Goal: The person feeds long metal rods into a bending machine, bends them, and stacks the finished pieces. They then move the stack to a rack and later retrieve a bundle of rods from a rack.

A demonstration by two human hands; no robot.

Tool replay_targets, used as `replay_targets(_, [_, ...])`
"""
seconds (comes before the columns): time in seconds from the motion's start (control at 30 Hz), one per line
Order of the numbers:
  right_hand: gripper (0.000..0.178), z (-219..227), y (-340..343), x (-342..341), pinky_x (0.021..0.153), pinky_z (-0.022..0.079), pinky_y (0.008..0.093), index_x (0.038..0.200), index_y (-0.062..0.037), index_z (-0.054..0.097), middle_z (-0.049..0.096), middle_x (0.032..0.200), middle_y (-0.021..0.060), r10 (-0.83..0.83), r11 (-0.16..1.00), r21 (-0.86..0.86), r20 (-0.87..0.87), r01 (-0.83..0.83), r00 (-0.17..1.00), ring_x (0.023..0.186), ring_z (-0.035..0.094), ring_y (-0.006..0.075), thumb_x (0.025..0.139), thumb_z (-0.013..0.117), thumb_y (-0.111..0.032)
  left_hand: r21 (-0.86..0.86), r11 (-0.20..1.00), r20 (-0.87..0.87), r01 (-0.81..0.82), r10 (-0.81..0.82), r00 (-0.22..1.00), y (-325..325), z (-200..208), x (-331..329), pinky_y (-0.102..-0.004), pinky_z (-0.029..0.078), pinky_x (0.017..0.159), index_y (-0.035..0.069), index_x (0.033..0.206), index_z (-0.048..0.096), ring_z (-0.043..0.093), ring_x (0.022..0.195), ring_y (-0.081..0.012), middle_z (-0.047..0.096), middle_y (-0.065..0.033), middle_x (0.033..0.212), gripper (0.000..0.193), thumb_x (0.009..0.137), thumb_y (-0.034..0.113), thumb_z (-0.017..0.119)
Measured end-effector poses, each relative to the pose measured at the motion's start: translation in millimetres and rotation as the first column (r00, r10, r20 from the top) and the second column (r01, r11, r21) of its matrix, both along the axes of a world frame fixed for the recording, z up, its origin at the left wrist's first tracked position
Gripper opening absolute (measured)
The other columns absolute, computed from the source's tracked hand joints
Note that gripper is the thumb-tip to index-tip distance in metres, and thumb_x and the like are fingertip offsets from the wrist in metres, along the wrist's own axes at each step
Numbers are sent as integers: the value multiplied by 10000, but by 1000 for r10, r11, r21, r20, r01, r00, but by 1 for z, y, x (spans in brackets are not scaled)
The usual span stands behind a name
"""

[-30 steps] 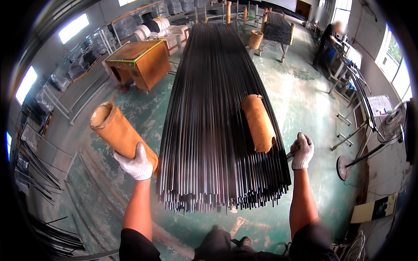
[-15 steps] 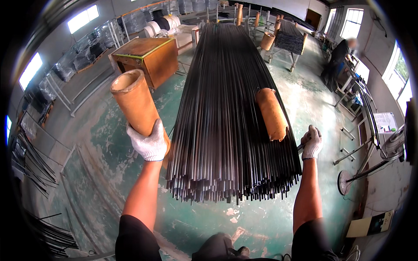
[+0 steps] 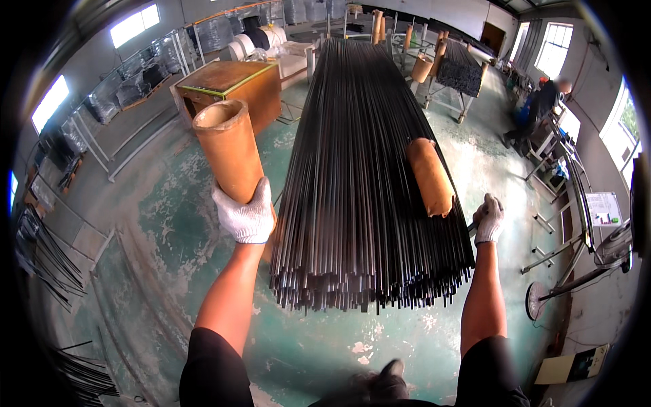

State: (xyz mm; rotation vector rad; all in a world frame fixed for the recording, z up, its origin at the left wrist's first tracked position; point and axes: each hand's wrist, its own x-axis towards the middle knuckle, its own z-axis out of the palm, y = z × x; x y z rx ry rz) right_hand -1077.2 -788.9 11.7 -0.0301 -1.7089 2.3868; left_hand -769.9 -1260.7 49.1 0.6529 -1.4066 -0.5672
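A long stack of thin black rods (image 3: 352,176) stretches away in front of me, its uneven near ends facing me. My left hand (image 3: 245,211), in a white knit glove, is wrapped round the lower part of an upright brown cardboard tube (image 3: 234,152) at the stack's near left corner. The tube's open top tilts slightly left. On the right side, my gloved right hand (image 3: 489,218) is closed round a dark bar (image 3: 472,226) beside the rods, mostly hidden by the fingers. A second cardboard tube (image 3: 431,178) leans over the right part of the stack.
A brown wooden cabinet (image 3: 237,91) stands to the left. Ahead right is another rack of black rods (image 3: 461,71) with cardboard tubes on its posts. A person (image 3: 539,112) works at a bench on the right. A fan (image 3: 536,298) stands near the right wall.
The stack and both hands sit slightly further right in view. One of my feet has come forward, and the far rack looks a little nearer. Both hands keep their grips.
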Motion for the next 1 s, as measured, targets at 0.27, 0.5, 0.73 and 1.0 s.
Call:
replay_targets(0.27, [217, -1, -39, -54, 459, 300, 261, 809, -106, 632, 480, 650, -59, 4, 1000, 17, -1, -4, 1000, 500, 427, 64, 999, 694, -189, -17, 999, 45, -47, 47, 998, -41, -2, -49, -485, 559, 970, -12, 1416, 548, 736, 1097, -375, 725, -231, 1209, 865, 722, 257, 988])
replay_targets(0.5, [235, 9, -69, -72, 433, 332, 280, 801, -113, 619, 488, 618, -33, 57, 998, 35, 24, -58, 998, 463, 457, 99, 1003, 707, -197, -31, 999, 81, 6, -4, 997, -63, -13, -75, -501, 520, 1059, -70, 1474, 488, 683, 1198, -406, 658, -273, 1335, 878, 794, 233, 953])
replay_targets(0.73, [240, -6, -65, -100, 524, 374, 302, 864, -52, 696, 549, 643, -6, 56, 981, 187, 5, -56, 998, 546, 497, 106, 995, 688, -253, 121, 988, 172, -91, 69, 983, -52, -22, -102, -515, 535, 1036, -55, 1480, 507, 686, 1217, -435, 672, -296, 1334, 883, 812, 331, 935])
replay_targets(1.0, [370, -12, -81, -154, 785, 538, 385, 1053, 60, 765, 750, 851, 155, 142, 892, 442, -64, -99, 988, 797, 688, 218, 969, 725, -298, 197, 980, 344, -10, -59, 937, -57, -2, -127, -467, 514, 1104, -100, 1529, 437, 648, 1307, -426, 628, -327, 1426, 898, 919, 391, 874])
